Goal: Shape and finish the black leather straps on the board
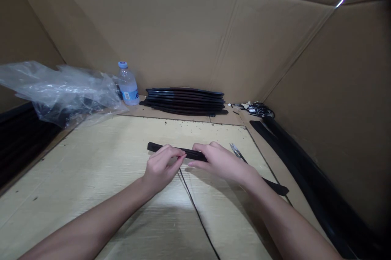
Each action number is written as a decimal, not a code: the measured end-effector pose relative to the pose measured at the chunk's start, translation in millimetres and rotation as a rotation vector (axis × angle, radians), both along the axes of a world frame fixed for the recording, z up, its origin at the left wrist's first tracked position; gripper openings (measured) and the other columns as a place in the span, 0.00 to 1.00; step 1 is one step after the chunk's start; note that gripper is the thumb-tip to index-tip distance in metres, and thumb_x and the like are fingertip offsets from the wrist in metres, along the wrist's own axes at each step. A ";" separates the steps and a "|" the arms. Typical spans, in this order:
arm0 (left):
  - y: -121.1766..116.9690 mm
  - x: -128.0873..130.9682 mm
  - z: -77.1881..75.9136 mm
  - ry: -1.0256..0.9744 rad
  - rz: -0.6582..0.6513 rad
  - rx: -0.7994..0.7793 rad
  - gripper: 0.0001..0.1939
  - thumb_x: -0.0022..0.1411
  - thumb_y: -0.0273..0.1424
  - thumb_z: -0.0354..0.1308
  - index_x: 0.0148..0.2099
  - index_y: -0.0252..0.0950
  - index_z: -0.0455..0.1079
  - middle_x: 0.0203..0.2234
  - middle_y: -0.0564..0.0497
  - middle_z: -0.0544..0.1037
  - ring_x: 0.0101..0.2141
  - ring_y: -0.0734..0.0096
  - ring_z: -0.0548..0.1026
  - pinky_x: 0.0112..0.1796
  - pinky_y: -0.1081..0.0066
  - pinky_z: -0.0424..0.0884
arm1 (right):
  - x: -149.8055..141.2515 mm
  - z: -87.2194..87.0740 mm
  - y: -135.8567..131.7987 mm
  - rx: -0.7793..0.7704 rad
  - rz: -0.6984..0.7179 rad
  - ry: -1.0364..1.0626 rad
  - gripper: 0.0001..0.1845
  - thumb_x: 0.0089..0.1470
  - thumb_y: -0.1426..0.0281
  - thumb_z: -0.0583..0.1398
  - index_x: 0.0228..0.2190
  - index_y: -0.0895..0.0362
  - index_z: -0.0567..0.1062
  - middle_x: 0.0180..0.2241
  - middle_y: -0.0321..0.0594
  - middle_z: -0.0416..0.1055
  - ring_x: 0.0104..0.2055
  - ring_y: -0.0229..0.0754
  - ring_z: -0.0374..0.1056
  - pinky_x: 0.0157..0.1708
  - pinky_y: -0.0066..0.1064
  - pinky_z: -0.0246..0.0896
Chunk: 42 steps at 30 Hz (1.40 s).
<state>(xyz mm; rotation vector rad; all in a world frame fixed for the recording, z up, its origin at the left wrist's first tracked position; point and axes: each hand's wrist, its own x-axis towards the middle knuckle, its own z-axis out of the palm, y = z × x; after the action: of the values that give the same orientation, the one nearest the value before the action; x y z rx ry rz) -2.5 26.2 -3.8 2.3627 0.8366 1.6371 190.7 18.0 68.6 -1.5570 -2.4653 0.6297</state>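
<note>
From my seat at the head-camera feed, I find the long, narrow, dark black strip [196, 154] in both hands, over the middle of the pale, wood-grained worktop [100, 158]; whether it touches the surface I can't tell. Its long axis runs across my view, left end a little farther off, the line slanting nearer toward the right. A similar black end shows past the right forearm, but I can't confirm it is the same piece.

My left hand [159, 167] is nearer the free left end, thumb and forefinger pinched together at the strip's near side. The thin black cord [196, 207] trails from just under that thumb toward me; I can't make out whether the pinch is on cord or strip. My right hand [224, 164] is clamped on the strip, thumb on the near side, fingers over the far side. Both wrists come in low from their own sides, fingertips turned inward.

Just beyond my right hand lie the small metal-bladed snips [236, 151]; farther back sits the stack of slim black strips [185, 102].
</note>
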 end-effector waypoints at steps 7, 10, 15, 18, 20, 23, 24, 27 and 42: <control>-1.5 0.6 1.7 0.022 -0.003 -0.003 0.10 0.53 0.17 0.58 0.35 0.34 0.66 0.27 0.49 0.75 0.29 0.72 0.72 0.31 0.71 0.70 | -0.6 -3.6 2.0 0.006 0.002 -0.020 0.24 0.56 0.49 0.49 0.38 0.54 0.73 0.30 0.42 0.72 0.31 0.44 0.67 0.26 0.28 0.54; -1.6 0.0 1.9 0.033 -0.011 -0.007 0.10 0.53 0.17 0.57 0.36 0.34 0.66 0.28 0.49 0.76 0.31 0.72 0.73 0.32 0.71 0.71 | -0.5 -4.1 2.9 0.025 0.018 -0.020 0.24 0.58 0.52 0.46 0.35 0.55 0.73 0.29 0.41 0.72 0.30 0.42 0.66 0.26 0.28 0.52; -0.9 -0.5 1.3 0.031 -0.014 -0.008 0.10 0.53 0.16 0.57 0.36 0.34 0.66 0.28 0.49 0.76 0.31 0.72 0.73 0.32 0.71 0.71 | -1.5 -2.1 2.9 0.018 0.019 -0.042 0.25 0.58 0.51 0.46 0.35 0.56 0.73 0.29 0.41 0.71 0.29 0.41 0.65 0.25 0.28 0.50; -0.7 -0.3 0.6 0.026 -0.015 -0.012 0.09 0.54 0.17 0.57 0.36 0.34 0.66 0.28 0.49 0.76 0.30 0.72 0.73 0.32 0.71 0.71 | -1.5 -1.9 3.1 0.004 0.008 -0.053 0.26 0.56 0.49 0.48 0.37 0.55 0.73 0.29 0.42 0.71 0.28 0.41 0.65 0.23 0.27 0.49; -0.9 -0.2 0.1 0.023 -0.014 -0.011 0.09 0.54 0.17 0.57 0.36 0.35 0.66 0.28 0.49 0.76 0.30 0.72 0.73 0.32 0.71 0.71 | -0.9 -2.4 3.5 0.004 0.010 -0.050 0.26 0.55 0.48 0.49 0.37 0.55 0.73 0.29 0.41 0.71 0.28 0.41 0.65 0.23 0.27 0.49; -1.2 -0.2 -0.1 0.021 -0.017 -0.011 0.10 0.53 0.16 0.58 0.36 0.34 0.66 0.28 0.49 0.76 0.31 0.72 0.73 0.32 0.71 0.70 | 0.0 -3.3 4.2 0.014 0.017 -0.032 0.26 0.56 0.49 0.47 0.35 0.55 0.73 0.28 0.41 0.71 0.28 0.41 0.64 0.24 0.27 0.48; -1.2 -0.3 0.0 0.021 -0.017 -0.011 0.10 0.53 0.16 0.58 0.36 0.34 0.66 0.28 0.49 0.76 0.31 0.72 0.73 0.32 0.71 0.70 | 0.2 -3.6 4.4 0.017 0.018 -0.025 0.26 0.57 0.49 0.46 0.35 0.55 0.72 0.28 0.41 0.71 0.28 0.41 0.64 0.24 0.27 0.48; -1.3 -0.7 0.5 0.024 -0.019 -0.013 0.11 0.52 0.15 0.58 0.36 0.34 0.66 0.28 0.49 0.76 0.31 0.72 0.72 0.32 0.72 0.70 | -0.2 -4.7 4.9 0.027 0.025 -0.010 0.25 0.58 0.50 0.46 0.34 0.55 0.72 0.27 0.40 0.70 0.27 0.39 0.63 0.24 0.27 0.47; 10.8 -9.7 22.3 0.083 0.061 -0.185 0.08 0.57 0.20 0.52 0.33 0.35 0.69 0.33 0.47 0.75 0.36 0.67 0.72 0.36 0.67 0.70 | 9.4 -1.2 11.3 0.251 -0.088 -0.109 0.23 0.61 0.56 0.45 0.33 0.54 0.74 0.23 0.39 0.71 0.24 0.39 0.64 0.26 0.29 0.49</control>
<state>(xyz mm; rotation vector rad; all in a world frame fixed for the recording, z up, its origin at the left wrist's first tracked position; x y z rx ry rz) -12.1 37.0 18.4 2.3104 1.0372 1.4228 200.1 29.3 67.4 -1.6259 -2.4217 0.2159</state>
